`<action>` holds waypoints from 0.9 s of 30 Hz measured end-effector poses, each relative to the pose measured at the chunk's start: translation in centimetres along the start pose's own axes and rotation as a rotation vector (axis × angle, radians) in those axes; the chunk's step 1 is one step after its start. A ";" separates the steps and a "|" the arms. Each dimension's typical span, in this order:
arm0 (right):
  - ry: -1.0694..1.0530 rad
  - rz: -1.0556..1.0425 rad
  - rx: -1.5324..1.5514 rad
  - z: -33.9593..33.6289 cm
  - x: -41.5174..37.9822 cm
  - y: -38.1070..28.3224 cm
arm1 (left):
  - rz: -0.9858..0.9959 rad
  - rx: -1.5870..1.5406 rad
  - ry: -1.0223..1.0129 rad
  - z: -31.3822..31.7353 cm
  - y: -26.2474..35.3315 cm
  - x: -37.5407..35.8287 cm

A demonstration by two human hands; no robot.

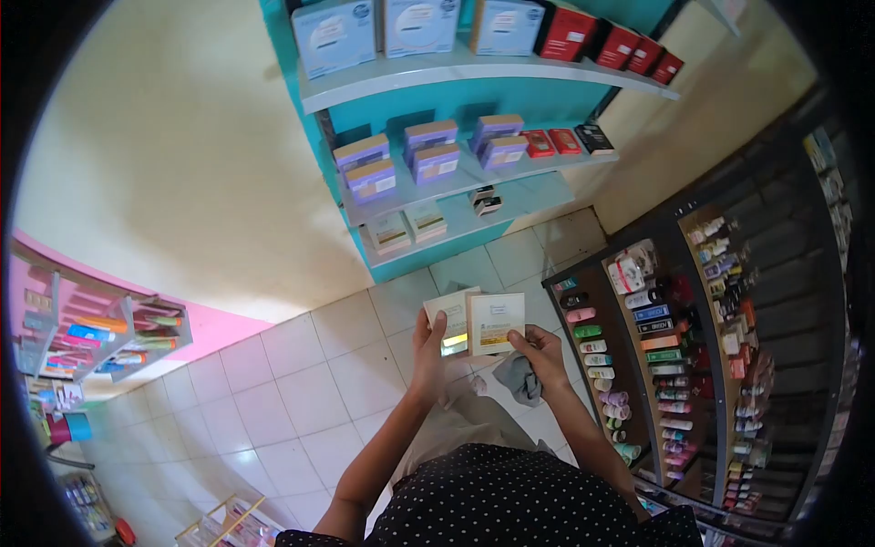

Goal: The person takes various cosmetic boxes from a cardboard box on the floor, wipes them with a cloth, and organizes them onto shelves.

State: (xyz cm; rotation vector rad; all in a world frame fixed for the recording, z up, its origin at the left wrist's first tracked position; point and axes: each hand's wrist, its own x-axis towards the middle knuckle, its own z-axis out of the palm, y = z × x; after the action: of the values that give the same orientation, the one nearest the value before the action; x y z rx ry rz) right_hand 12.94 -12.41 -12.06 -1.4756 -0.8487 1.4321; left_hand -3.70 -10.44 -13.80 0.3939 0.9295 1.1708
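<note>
Pink rack (91, 333): at far left, small coloured tubes and packs are carried on its tiers.
Left hand (428, 351): closed on a flat pale square box (449, 319), thumb laid across the front.
Right hand (540, 351): a second cream square box with a yellow band (495, 322) is pinched at its lower corner; a grey cloth (521, 378) seems tucked beneath.
Handling: both boxes are best kept upright and square, labels turned to the face.
Teal shelf unit (456, 96): purple, white and red cartons are stacked in rows.
Dark display rack (693, 365): rows of small bottles and tubes are held.
</note>
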 end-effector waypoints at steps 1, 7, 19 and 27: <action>-0.013 0.013 -0.011 -0.3 0.8 0.4 | -0.001 -0.012 0.018 -0.7 0.2 0.7; -0.029 0.188 0.007 1.8 9.6 2.0 | 0.149 0.287 0.322 -7.3 0.4 9.9; 0.121 -0.124 -0.257 8.2 33.2 8.4 | 0.217 0.401 0.628 -10.3 2.6 23.6; 0.300 -0.191 -0.756 8.9 31.1 5.8 | 0.381 1.075 0.745 -12.6 0.5 26.9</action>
State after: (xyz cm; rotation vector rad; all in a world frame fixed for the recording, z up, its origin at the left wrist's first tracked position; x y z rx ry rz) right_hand 6.64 15.13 -28.79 -2.0244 -1.3744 0.7322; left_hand -11.56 11.79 -31.89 1.0620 2.2121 1.0716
